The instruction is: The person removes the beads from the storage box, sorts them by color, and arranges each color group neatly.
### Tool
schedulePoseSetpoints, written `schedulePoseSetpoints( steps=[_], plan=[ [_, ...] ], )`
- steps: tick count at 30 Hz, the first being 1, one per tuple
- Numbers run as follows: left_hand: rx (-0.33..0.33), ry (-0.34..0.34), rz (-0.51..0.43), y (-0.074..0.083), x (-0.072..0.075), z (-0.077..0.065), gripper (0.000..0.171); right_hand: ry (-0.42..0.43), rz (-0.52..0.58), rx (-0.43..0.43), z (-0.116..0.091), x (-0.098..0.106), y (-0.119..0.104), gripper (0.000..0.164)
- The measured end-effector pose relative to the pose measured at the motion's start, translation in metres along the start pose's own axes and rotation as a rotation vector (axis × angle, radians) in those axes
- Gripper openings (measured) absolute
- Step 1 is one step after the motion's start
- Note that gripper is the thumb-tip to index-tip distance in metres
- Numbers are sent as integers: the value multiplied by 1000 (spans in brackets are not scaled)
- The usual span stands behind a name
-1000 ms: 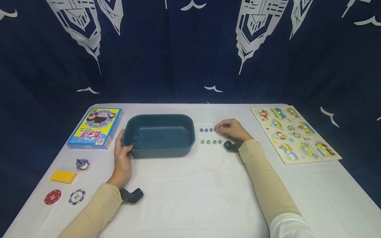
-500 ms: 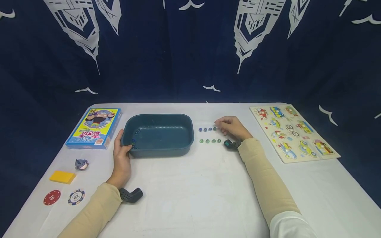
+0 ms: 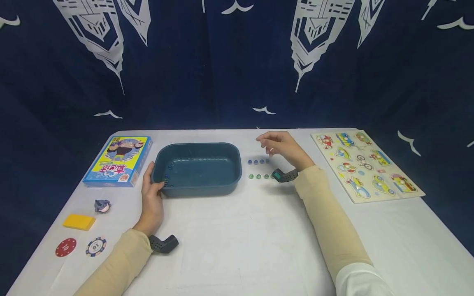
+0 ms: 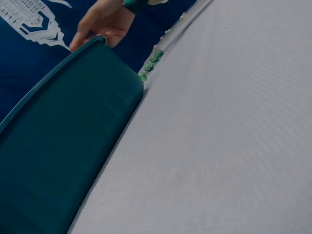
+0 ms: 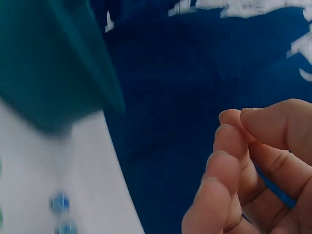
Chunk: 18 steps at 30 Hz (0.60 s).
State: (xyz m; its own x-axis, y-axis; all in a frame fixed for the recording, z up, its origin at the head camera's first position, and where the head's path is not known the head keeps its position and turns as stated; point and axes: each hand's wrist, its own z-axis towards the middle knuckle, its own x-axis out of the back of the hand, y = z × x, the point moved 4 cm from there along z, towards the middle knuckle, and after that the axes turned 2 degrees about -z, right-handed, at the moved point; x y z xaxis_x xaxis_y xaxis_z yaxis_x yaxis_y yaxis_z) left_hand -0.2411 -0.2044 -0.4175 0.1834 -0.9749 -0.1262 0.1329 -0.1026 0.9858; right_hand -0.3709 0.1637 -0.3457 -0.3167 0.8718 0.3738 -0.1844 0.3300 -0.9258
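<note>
A dark teal plastic basin (image 3: 201,190) stands on the white table, with several marbles (image 3: 166,179) inside at its left end. My left hand (image 3: 151,205) grips the basin's left end, thumb over the rim. To the right of the basin, blue marbles (image 3: 256,162) form a row, and green marbles (image 3: 258,176) make a second row nearer me. My right hand (image 3: 283,147) is raised above and behind the blue row. In the right wrist view its fingers (image 5: 226,168) are loosely bent, thumb close to the index fingertip, and nothing shows between them.
A boxed game (image 3: 116,161) lies at the back left. Nearer me are a small shark figure (image 3: 102,206), a yellow block (image 3: 79,222), a red chip (image 3: 66,247) and a white-and-blue chip (image 3: 96,246). A wooden picture puzzle board (image 3: 364,166) lies at the right.
My right hand has released a marble at the right end of the blue row, then lifted up and moved slightly left. The left hand and basin have stayed put.
</note>
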Motion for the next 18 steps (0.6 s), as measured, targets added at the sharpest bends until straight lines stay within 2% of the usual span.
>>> schedulePoseSetpoints(
  steps=[4,9,14,18],
  plan=[
    [2,9,2,0,2,-1,73,-104,1,53,9,-25,-25,32],
    [-14,9,-24,1,2,1,74,-252,-39,70,27,-57,-48,24],
    [-21,0,-19,1,0,2,74,-388,-35,72,49,-88,-61,21],
    [-16,3,-8,0,0,2,75,-453,-36,67,64,-115,-67,25]
  ],
)
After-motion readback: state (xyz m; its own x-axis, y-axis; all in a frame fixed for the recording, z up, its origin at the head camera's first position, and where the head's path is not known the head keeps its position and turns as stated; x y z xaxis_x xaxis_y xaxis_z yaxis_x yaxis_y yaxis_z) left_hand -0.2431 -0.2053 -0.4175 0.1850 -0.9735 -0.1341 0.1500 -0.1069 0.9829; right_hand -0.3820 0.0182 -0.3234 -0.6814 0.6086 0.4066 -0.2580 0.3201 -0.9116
